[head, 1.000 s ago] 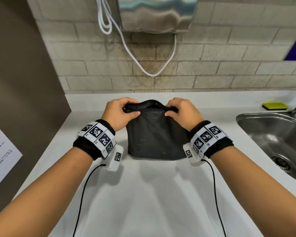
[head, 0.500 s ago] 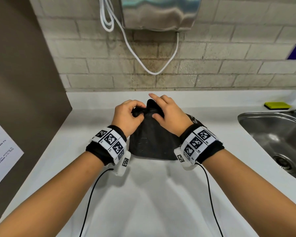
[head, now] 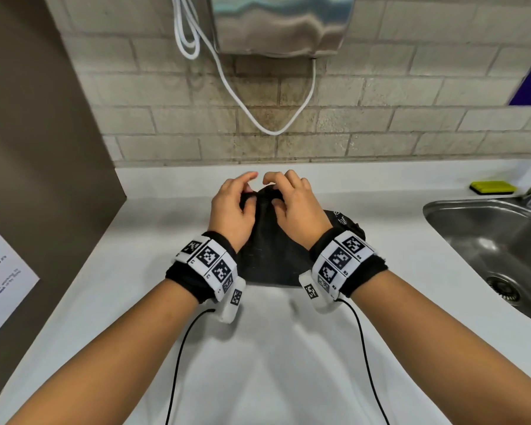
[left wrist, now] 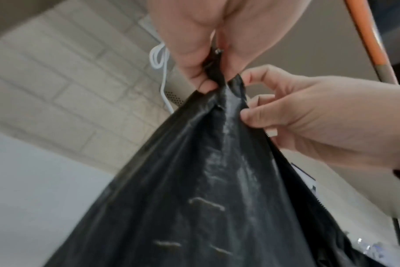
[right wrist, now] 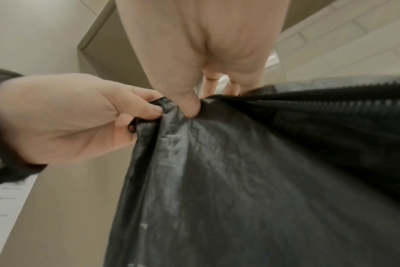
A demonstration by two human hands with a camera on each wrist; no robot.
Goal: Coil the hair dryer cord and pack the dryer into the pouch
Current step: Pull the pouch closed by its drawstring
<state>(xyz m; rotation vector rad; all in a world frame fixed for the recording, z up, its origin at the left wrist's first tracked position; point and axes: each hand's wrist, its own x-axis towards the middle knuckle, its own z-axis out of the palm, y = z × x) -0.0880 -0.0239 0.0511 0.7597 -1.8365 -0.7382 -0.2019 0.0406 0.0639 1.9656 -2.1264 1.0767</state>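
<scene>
Countertop (head: 258,363) carries the black pouch (head: 267,256), upright between my wrists. A second ago its mouth gaped wide between my hands; now it is gathered to a peak. My left hand (head: 232,207) and right hand (head: 292,204) pinch that bunched top (left wrist: 219,79), nearly touching. Dryer unseen, presumably inside; closing remains.

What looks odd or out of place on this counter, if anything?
Nothing is spilled or broken. The black pouch is bunched at its top, pinched by the left hand and right hand. The dryer cannot be seen.
</scene>
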